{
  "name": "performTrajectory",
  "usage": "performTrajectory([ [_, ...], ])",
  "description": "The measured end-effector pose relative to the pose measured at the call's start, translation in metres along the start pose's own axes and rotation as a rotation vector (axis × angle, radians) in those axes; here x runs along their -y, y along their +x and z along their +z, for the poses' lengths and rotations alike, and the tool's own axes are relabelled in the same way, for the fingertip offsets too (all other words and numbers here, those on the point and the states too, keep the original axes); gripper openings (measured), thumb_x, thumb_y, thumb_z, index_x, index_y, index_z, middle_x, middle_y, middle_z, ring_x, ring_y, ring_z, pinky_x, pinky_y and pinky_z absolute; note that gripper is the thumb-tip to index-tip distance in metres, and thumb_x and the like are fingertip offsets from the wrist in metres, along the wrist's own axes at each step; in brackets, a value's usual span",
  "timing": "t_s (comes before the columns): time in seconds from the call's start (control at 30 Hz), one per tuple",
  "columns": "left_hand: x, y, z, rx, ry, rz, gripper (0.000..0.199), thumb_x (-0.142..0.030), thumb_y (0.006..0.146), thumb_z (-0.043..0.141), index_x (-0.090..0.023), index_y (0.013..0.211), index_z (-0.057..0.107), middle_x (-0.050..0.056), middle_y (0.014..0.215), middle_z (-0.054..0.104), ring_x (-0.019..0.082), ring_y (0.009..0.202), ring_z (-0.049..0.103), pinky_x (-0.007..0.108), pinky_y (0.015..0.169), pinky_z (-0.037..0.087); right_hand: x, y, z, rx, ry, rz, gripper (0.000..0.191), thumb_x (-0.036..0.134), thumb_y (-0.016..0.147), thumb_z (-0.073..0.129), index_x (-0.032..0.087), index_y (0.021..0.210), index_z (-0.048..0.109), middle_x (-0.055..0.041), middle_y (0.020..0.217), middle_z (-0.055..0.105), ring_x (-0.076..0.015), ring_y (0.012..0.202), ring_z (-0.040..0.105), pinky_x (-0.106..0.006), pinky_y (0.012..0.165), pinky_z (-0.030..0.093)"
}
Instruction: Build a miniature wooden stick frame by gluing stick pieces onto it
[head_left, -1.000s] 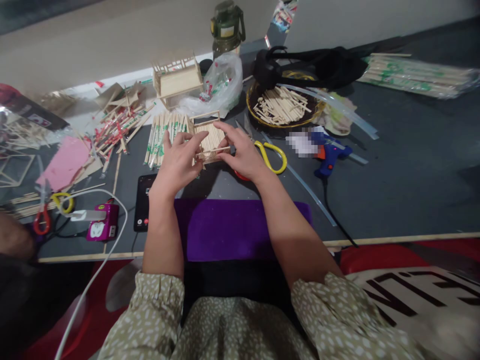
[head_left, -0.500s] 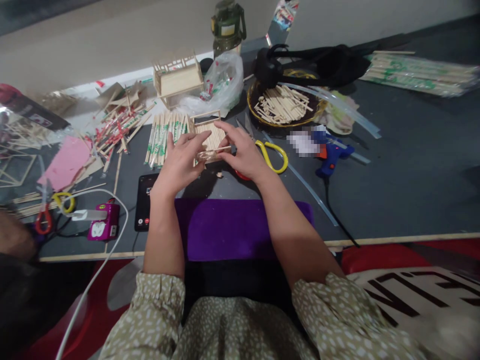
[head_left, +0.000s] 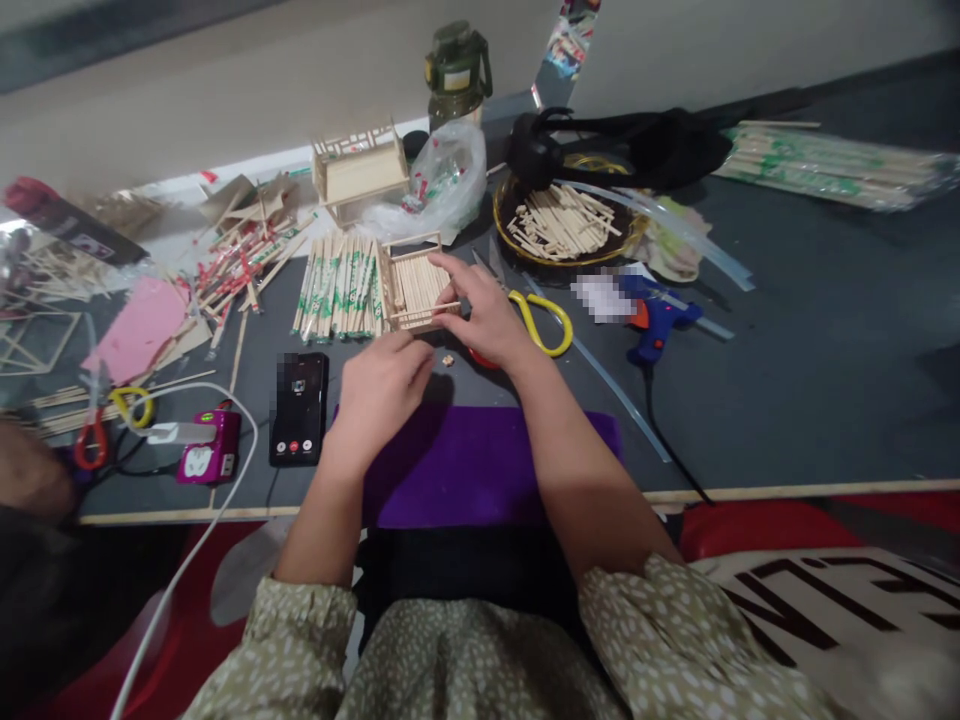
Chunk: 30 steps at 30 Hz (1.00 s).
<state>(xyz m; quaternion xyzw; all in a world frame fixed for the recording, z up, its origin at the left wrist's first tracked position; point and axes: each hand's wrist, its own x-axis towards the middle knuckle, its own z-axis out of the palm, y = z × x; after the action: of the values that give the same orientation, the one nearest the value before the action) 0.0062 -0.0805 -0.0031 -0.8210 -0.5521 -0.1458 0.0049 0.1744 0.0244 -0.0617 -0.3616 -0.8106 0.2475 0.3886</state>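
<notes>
One small stick frame (head_left: 421, 285) is placed just beyond the left hand (head_left: 386, 385) and against the left side of the right hand (head_left: 484, 310). From left to right, one pair of scissors (head_left: 91, 440) with red and yellow handles, one pink sheet (head_left: 146, 325), one phone (head_left: 304, 410), one row of wrapped sticks (head_left: 341, 290), one larger stick model (head_left: 364, 180), one basket (head_left: 497, 215) of cut sticks and one blue glue gun (head_left: 660, 318) are counted. The left hand's fingers are curled inward, apart from the frame; whether anything is pinched cannot be told. The right hand is kept half open, the frame's right side being held between thumb and fingers.
</notes>
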Motion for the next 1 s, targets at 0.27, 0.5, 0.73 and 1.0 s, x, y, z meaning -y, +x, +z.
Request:
performTrajectory([
  [0.27,-0.021,0.015,0.039,0.387,0.219,-0.028,0.027,-0.018,0.104,0.043,-0.017,0.121,0.063,0.01,0.11,0.067,0.025,0.101,0.07,0.032,0.063,0.051,0.003,0.0,0.0,-0.013,0.041,0.025,0.074,0.009,0.08,0.061,0.026,0.15,0.049,-0.0038,0.095,0.069,-0.0256,0.096,0.059,-0.047,0.097,0.047],
  [0.5,-0.019,0.018,0.044,0.431,0.232,-0.039,0.026,-0.017,0.105,0.04,-0.017,0.119,0.062,0.011,0.112,0.067,0.025,0.107,0.067,0.031,0.069,0.051,0.003,0.003,0.0,-0.003,0.03,0.028,0.074,0.009,0.08,0.062,0.026,0.151,0.048,-0.0038,0.096,0.069,-0.0249,0.097,0.058,-0.046,0.098,0.046],
  [0.73,-0.017,0.013,0.039,0.364,0.186,-0.012,0.024,-0.015,0.1,0.044,-0.017,0.107,0.067,0.009,0.104,0.07,0.024,0.098,0.069,0.03,0.064,0.047,0.004,0.003,0.0,-0.003,0.023,0.016,0.075,0.009,0.08,0.061,0.026,0.152,0.047,-0.0037,0.096,0.069,-0.0248,0.097,0.058,-0.046,0.1,0.044],
  [1.0,0.022,0.004,-0.012,-0.316,-0.241,-0.1,0.016,-0.016,0.087,0.056,-0.019,0.098,0.067,0.001,0.084,0.068,0.012,0.069,0.06,0.026,0.069,0.051,0.009,0.002,-0.003,0.015,0.0,0.008,0.072,0.013,0.084,0.062,0.024,0.153,0.046,-0.0042,0.097,0.071,-0.026,0.101,0.058,-0.045,0.101,0.044],
])
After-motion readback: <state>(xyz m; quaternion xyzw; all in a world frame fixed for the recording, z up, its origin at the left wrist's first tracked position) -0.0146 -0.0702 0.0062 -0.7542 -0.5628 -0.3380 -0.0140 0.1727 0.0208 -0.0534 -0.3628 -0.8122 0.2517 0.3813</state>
